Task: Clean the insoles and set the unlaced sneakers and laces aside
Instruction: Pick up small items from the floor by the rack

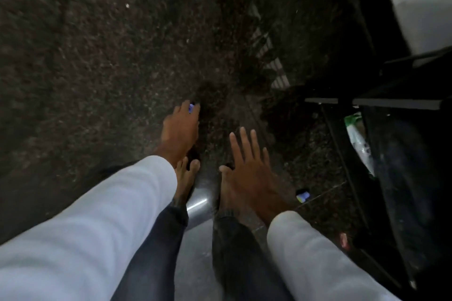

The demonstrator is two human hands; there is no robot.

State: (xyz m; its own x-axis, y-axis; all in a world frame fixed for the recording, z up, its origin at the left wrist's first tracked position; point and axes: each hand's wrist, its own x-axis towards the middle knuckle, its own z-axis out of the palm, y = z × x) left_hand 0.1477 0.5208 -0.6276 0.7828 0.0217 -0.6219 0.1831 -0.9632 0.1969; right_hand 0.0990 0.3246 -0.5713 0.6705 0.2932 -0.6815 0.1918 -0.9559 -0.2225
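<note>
No sneakers, insoles or laces show in this dim, blurred head view. My left hand (pixel 181 129) reaches forward over the dark speckled ground (pixel 97 68), its fingertips pinched on a small blue-white thing (pixel 191 107) that I cannot identify. My right hand (pixel 249 168) hovers lower and to the right with its fingers spread and nothing in it. Both arms wear white sleeves. Below the hands are my two bare feet, the left foot (pixel 187 178) and the right foot (pixel 226 193), and my dark trouser legs.
A shiny metal surface (pixel 198 205) lies between and under the feet. Another small blue-white item (pixel 302 196) lies on the ground to the right. A black metal frame (pixel 342 101) with a green-white bag (pixel 359 139) stands at the right. A floor grate (pixel 271 61) lies farther ahead.
</note>
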